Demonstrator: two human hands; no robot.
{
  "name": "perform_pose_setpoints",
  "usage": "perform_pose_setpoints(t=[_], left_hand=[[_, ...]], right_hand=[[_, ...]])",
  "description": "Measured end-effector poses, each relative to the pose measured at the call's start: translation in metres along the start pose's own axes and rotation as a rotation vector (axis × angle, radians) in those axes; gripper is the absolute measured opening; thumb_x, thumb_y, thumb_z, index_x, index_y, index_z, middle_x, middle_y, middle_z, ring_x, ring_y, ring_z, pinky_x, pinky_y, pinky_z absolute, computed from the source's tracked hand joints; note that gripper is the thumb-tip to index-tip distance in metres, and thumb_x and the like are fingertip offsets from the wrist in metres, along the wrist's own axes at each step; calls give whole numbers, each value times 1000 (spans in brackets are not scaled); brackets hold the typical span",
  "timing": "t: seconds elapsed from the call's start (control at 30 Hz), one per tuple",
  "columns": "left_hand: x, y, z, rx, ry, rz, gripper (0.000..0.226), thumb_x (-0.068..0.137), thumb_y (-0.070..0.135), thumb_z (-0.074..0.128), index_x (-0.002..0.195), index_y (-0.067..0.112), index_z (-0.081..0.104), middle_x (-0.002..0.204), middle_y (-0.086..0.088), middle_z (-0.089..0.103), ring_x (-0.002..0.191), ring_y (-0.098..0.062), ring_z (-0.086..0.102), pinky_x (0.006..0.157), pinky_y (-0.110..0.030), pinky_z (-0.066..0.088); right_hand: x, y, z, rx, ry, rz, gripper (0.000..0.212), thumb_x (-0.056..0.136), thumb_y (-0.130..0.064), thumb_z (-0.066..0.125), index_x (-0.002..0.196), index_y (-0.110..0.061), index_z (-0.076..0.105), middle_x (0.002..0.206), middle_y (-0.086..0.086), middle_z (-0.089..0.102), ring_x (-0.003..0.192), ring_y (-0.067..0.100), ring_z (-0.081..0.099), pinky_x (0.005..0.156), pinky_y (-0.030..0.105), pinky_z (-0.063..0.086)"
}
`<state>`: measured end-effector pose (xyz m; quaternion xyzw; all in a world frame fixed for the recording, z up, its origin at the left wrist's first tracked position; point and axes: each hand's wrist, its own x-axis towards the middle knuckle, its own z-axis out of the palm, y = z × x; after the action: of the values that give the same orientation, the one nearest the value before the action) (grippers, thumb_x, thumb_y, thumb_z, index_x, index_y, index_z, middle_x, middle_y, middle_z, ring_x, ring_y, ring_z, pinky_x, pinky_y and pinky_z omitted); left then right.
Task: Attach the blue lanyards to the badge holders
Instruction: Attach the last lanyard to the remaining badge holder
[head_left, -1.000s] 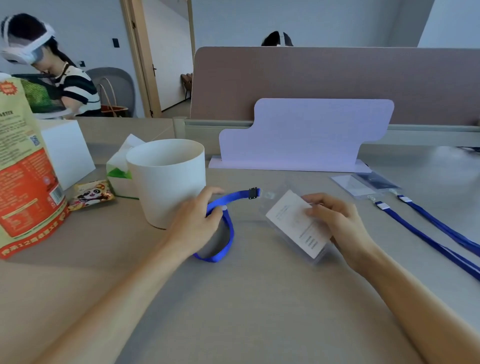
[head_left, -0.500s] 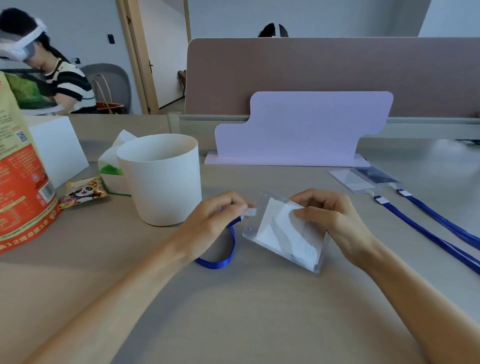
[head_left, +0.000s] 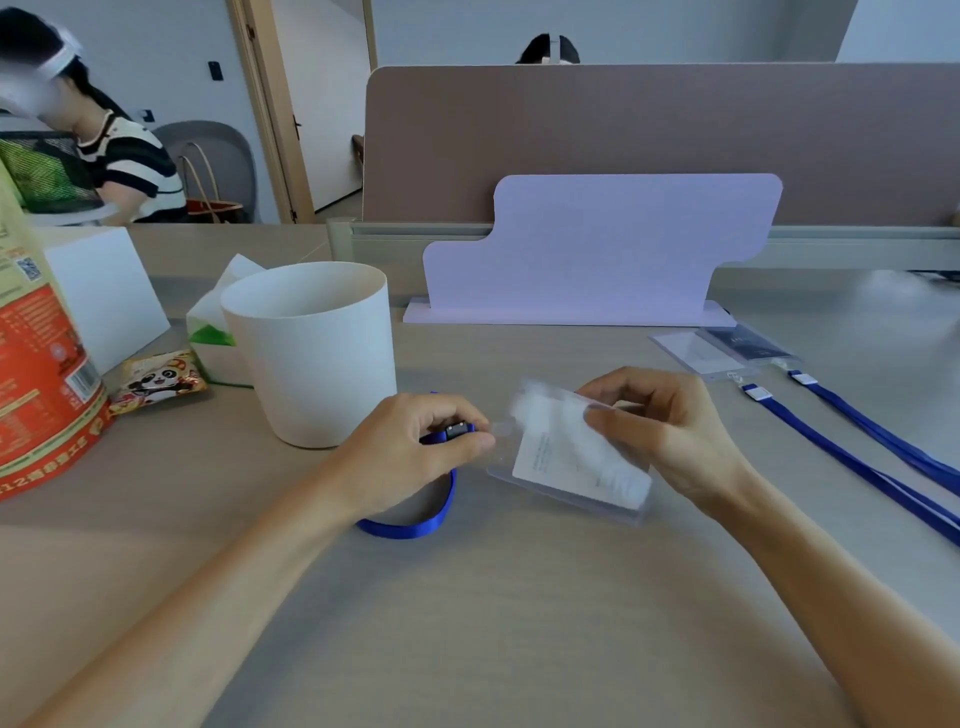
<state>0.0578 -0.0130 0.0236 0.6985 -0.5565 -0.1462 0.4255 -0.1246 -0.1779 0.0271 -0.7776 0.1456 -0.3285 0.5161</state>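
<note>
My left hand (head_left: 421, 447) pinches the black clip end of a blue lanyard (head_left: 415, 525), whose loop curls on the desk below my wrist. My right hand (head_left: 670, 431) grips a clear badge holder (head_left: 571, 462) with a white card inside, tilted above the desk. The clip sits right at the holder's top-left tab; whether they are joined is hidden by my fingers. At the right lie two more badge holders (head_left: 722, 351) with blue lanyards (head_left: 857, 457) attached, running off toward the right edge.
A white cup (head_left: 317, 353) stands just left of my left hand. Behind it are a tissue pack (head_left: 213, 322), a panda snack packet (head_left: 156, 382) and a red bag (head_left: 36, 374). A lilac stand (head_left: 597, 249) and a brown divider (head_left: 649, 135) close the back.
My left hand brought the lanyard's clip end rightward to the holder's top tab. My right hand lifted and tilted the holder toward it.
</note>
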Motion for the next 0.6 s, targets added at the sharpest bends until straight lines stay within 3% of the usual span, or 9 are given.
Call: perform_pose_setpoints(t=[0.13,0.23,0.3,0.43,0.6], left_hand=[[-2,-4,3,196,231,175,11,92,22,60,86,25,69,80,10,69,77,-11,63,71,-22,47],[-3,-9,1,362,305,319,13,91,25,55,87,23,67,79,10,65,73,-10,61,67,-30,48],[-3,-11,1,537,358,431,16,91,24,55,85,19,69,73,9,61,65,-14,56,59,-32,46],[-1,-13,3,677,451,567,13,87,20,63,80,15,73,67,4,62,58,-18,54,52,-33,46],[1,-20,0,752,458,643,14,90,15,62,80,12,71,72,2,65,59,-22,55,51,-36,47]], right_hand=[[-2,-3,2,-389,162,-284,19,81,-1,67,85,-17,74,82,-14,72,79,2,66,71,14,47],[-2,3,4,-766,214,-587,17,83,2,67,90,-12,72,85,-5,71,82,16,66,78,32,50],[-1,9,3,-888,226,-712,17,81,8,66,86,-8,71,84,0,70,81,24,66,76,37,48],[1,14,1,-927,213,-703,16,75,8,68,80,-7,70,90,1,71,80,28,66,65,41,50],[-8,15,13,-789,-143,-465,21,74,-24,57,90,-20,69,98,-8,65,84,18,64,71,36,51]])
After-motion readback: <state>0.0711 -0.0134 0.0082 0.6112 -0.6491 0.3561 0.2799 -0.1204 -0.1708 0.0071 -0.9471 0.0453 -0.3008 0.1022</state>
